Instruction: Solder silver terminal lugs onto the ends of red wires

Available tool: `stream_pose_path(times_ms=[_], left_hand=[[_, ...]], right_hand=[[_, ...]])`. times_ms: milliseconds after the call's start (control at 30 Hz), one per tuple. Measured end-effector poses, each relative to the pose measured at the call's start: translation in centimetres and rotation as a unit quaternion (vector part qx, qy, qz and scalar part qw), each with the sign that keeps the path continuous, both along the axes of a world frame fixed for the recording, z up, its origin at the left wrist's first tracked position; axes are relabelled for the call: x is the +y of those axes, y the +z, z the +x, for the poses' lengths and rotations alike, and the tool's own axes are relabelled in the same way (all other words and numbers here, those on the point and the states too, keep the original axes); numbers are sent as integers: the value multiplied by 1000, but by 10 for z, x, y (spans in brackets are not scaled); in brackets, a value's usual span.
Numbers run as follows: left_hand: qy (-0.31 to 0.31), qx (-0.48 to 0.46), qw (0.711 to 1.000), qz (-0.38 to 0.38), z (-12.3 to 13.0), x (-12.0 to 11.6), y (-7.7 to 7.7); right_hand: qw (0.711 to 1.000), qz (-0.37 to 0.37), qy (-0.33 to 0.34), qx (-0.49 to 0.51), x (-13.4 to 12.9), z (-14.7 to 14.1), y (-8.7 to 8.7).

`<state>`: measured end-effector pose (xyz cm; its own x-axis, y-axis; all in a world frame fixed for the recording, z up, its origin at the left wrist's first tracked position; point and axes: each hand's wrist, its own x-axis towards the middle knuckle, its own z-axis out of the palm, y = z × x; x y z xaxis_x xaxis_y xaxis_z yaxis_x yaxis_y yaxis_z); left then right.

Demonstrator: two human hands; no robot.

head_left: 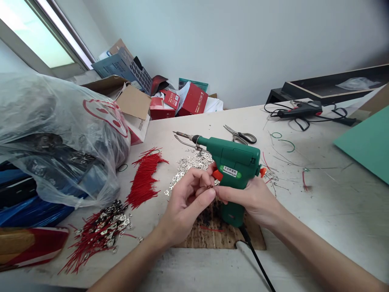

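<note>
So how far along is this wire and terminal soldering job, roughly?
Done: a heap of red wires with terminals lies at front left. In hand: both the left hand and the right hand pinch a small piece by the green soldering gun. Left: a bundle of bare red wires and loose terminals.

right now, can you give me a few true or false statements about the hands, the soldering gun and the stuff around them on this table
1. The right hand grips the green soldering gun. True.
2. The gun's tip points toward the person. False: it points away, to the upper left.
3. The left hand pinches something small at its fingertips. True.
4. The scissors lie in front of the hands. False: they lie beyond the gun.
5. Loose red wires lie left of the hands. True.
</note>
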<state>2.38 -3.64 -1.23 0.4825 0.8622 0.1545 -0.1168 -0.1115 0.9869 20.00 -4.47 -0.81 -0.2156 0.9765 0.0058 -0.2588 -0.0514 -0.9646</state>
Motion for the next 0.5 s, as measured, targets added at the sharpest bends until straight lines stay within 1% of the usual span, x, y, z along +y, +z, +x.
stream_pose_path(times_ms=[100,200,333,400,500], left_hand=[[4,12,1000,8,-1,1,0],[28,91,993,64,-4,3,1],[59,203,966,148,-6,7,3],[69,232,954,179,-6,9,3],[82,247,944,205,-6,10,4]], right_hand=[[998,-10,-26,-59,0,0,0],[992,-16,-49,-114,2,1,0],[993,-12,-46,-107,4,2,1],[995,-9,-38,-88,5,2,1],[996,4,-28,-81,6,3,-1]])
